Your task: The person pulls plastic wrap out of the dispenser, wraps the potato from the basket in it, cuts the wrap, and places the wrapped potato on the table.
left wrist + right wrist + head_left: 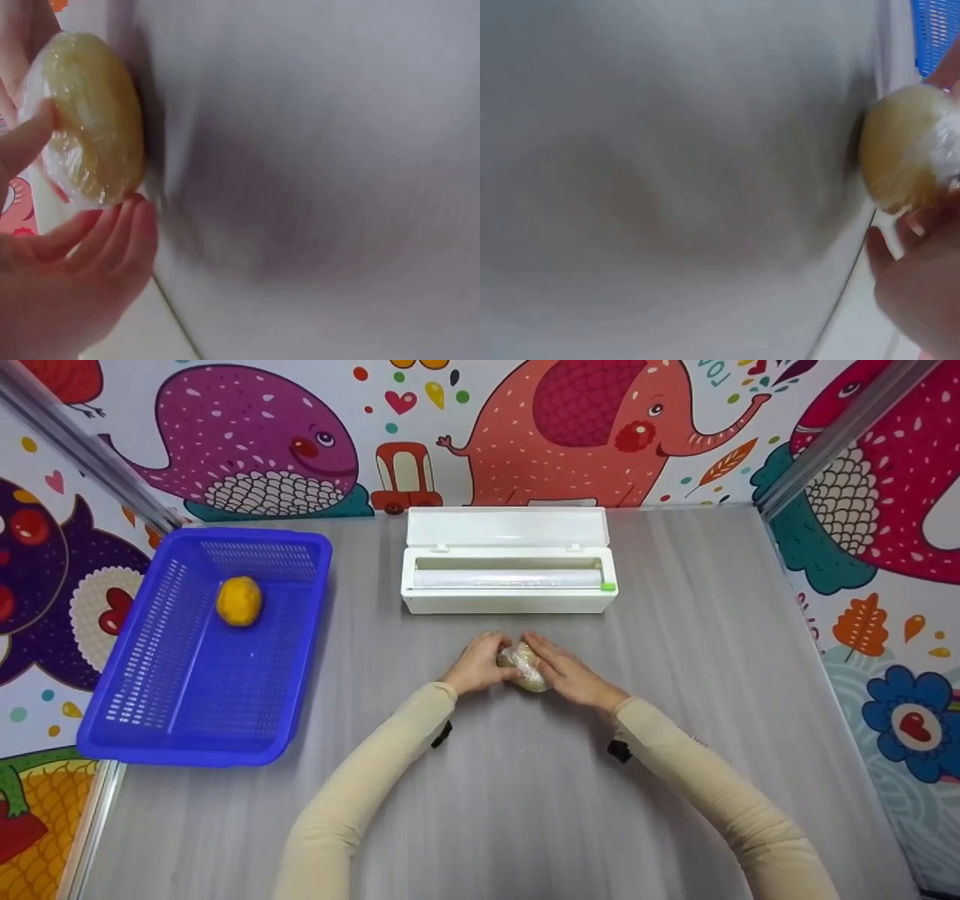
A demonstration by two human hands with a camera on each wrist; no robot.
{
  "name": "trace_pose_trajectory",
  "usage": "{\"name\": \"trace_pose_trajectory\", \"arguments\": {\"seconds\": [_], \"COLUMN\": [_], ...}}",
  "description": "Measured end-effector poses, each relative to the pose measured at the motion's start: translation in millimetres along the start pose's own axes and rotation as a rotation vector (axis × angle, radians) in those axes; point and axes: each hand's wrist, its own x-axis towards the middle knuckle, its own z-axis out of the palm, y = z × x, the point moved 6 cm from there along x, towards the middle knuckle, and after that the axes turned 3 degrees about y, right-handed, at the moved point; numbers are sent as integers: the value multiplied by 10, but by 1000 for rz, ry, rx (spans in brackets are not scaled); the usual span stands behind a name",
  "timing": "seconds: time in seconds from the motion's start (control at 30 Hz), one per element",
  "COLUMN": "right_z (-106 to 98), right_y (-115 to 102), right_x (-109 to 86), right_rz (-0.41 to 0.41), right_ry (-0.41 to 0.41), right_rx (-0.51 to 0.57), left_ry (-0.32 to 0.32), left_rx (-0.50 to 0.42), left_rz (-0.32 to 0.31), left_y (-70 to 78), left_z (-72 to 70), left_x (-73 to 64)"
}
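Observation:
A yellowish oval piece of produce (531,675), wrapped in shiny cling film, sits between the two hands near the middle of the table. My left hand (480,664) grips it from the left. In the left wrist view the thumb (34,135) lies on the film, and the fingers (124,240) bend in at the produce's end. From the other side my right hand (574,671) rests against it with mostly straight fingers. The right wrist view catches the smooth yellow side of the wrapped produce (896,150) and crinkled film over its top.
Behind the hands stands a white cling film dispenser (510,601), lid raised, with a film roll (506,577) inside and a green slider at its right end. On the left is a blue plastic basket (202,742) holding one yellow round item (239,601). Patterned panels border the table.

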Motion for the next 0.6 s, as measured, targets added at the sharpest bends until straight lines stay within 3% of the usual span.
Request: {"name": "trace_pose_trajectory", "arguments": {"seconds": [0.13, 0.3, 0.43, 0.6], "right_z": [8, 49, 46, 18], "right_y": [35, -11, -37, -32], "right_x": [3, 71, 124, 171], "right_rz": [87, -78, -180, -164], "right_ry": [83, 150, 194, 174], "right_rx": [57, -163, -251, -308], "left_ry": [59, 97, 87, 8], "left_rx": [-44, -29, 109, 308], "left_rz": [-60, -66, -11, 24], "left_y": [3, 27, 59, 105], "left_z": [38, 76, 90, 204], "left_x": [0, -64, -128, -119]}}
